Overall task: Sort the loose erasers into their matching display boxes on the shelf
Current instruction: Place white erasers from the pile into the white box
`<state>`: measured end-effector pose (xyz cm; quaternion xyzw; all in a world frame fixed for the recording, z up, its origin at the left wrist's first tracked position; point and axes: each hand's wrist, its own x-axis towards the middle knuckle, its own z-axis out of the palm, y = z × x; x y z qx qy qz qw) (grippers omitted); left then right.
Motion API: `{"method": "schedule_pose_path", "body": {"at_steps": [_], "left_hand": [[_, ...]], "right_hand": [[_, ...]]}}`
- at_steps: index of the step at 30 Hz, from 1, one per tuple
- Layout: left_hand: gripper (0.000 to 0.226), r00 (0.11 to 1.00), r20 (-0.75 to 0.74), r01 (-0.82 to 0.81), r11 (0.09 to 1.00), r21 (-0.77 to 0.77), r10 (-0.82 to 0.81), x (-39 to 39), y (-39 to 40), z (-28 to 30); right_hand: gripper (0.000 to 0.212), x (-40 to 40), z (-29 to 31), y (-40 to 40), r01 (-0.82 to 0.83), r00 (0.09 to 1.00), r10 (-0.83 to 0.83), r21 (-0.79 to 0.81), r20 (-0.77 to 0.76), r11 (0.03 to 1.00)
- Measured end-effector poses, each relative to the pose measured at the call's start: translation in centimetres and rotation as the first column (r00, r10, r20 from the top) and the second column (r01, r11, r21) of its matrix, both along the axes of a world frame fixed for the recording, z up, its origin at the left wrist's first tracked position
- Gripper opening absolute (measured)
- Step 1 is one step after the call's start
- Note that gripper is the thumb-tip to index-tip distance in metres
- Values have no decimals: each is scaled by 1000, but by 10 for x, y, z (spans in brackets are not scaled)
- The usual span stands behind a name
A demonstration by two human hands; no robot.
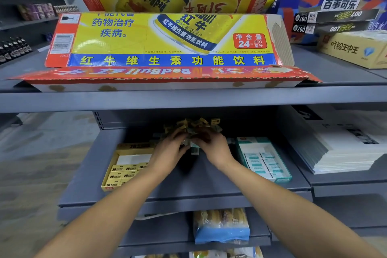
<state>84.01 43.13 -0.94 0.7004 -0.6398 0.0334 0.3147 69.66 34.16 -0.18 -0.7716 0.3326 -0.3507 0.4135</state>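
**Both hands in the eraser pile at the back of the shelf**

Head view: the left hand [167, 151] and the right hand [213, 148] reached side by side into the middle shelf [188, 186], their fingers curled into a heap of loose erasers [192, 125] that lay toward the rear of the shelf, between the two display boxes. The picture was blurred there; the fingers of both hands appeared to close on erasers, a teal-and-white one [194, 150] showing between the hands, but just which pieces each hand held could not be told. The yellow display box [117, 165] stood on the shelf left of the left wrist, part filled with yellow 2B erasers in rows. The teal display box [284, 165] stood right of the right wrist, holding rows of white-and-teal erasers. On the shelf above lay a flattened Red Bull carton [167, 48]. A stack of white sheets [339, 153] sat on the neighbouring shelf to the right, and a wrapped packet [222, 226] lay on the shelf below.
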Motion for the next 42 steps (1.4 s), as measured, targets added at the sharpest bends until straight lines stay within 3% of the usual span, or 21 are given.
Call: {"method": "schedule_pose_path", "body": {"at_steps": [9, 22, 30, 42], "left_hand": [[33, 999, 26, 36, 999, -7, -36, 0, 3, -2], [31, 1000, 2, 17, 999, 34, -17, 2, 7, -4], [32, 998, -44, 43, 995, 85, -40, -33, -27, 1], [24, 975, -56, 223, 962, 156, -216, -123, -109, -1]], "right_hand": [[17, -2, 1, 3, -12, 996, 5, 70, 94, 998], [19, 3, -6, 3, 18, 999, -19, 13, 38, 1000], [19, -43, -8, -19, 277, 960, -272, -84, 69, 957], [22, -174, -6, -64, 491, 869, -492, 29, 46, 871]]}}
